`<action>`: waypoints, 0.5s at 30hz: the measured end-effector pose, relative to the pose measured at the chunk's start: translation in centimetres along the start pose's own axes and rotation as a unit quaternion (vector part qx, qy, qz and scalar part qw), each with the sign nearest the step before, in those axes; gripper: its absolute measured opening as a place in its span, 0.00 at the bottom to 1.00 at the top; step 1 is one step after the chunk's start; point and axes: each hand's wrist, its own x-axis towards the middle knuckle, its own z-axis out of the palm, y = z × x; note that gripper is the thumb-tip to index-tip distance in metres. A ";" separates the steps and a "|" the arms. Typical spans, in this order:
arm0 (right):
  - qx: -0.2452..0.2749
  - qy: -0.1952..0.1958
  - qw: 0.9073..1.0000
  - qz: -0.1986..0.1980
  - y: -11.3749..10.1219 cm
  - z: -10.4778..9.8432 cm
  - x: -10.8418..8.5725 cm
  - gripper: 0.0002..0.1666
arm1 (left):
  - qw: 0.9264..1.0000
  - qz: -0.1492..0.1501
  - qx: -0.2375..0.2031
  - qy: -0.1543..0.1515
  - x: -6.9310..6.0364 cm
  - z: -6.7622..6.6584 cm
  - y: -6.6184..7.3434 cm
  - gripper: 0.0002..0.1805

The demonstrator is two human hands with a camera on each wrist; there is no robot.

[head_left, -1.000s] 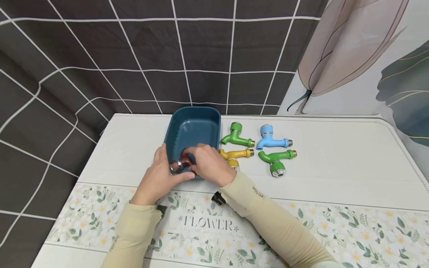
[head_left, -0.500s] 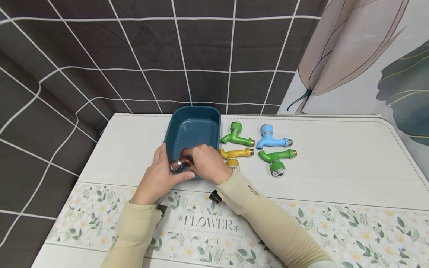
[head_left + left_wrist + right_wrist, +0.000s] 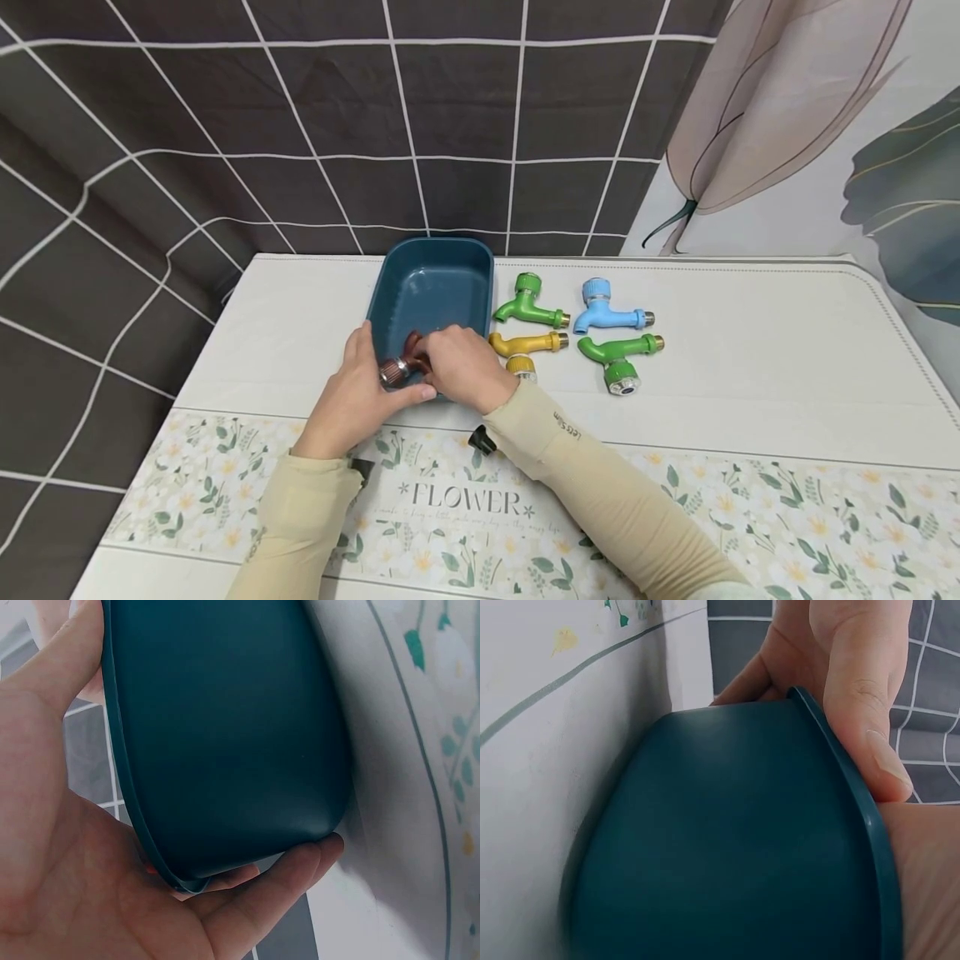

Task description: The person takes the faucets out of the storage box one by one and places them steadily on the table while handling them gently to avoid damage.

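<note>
A dark teal basin (image 3: 442,292) stands on the table near the back wall. The left hand (image 3: 348,400) holds its near left corner; in the left wrist view the fingers (image 3: 270,892) lie along the outer wall. In the right wrist view, that hand's thumb (image 3: 870,720) rests on the rim. Inside the near end of the basin, the right hand (image 3: 465,367) grips a dark brown faucet (image 3: 412,354), whose ribbed knob points left toward the left hand. The right fingertips and the faucet's far end are hidden from the head view.
Right of the basin lie a green faucet (image 3: 528,304), a yellow faucet (image 3: 528,343), a light blue faucet (image 3: 609,310) and another green faucet (image 3: 621,358). The yellow one is close to the right wrist. A dark tiled-pattern curtain (image 3: 465,125) rises behind the table.
The right hand and forearm have shifted slightly over the brown faucet, whose tilt barely differs. The left hand and the basin stay in place.
</note>
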 end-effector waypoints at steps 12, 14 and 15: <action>-0.002 -0.005 1.000 0.017 -0.2 -0.2 0.0 0.12 | 1.000 0.003 0.000 -0.002 0.0 -0.1 0.1 0.73; -0.003 0.002 1.000 0.018 -0.2 -0.2 -0.1 0.12 | 1.000 0.002 0.000 -0.002 -0.1 -0.1 0.1 0.73; -0.004 0.006 1.000 0.019 -0.2 -0.1 -0.1 0.12 | 1.000 0.001 0.000 -0.002 0.0 -0.1 0.1 0.73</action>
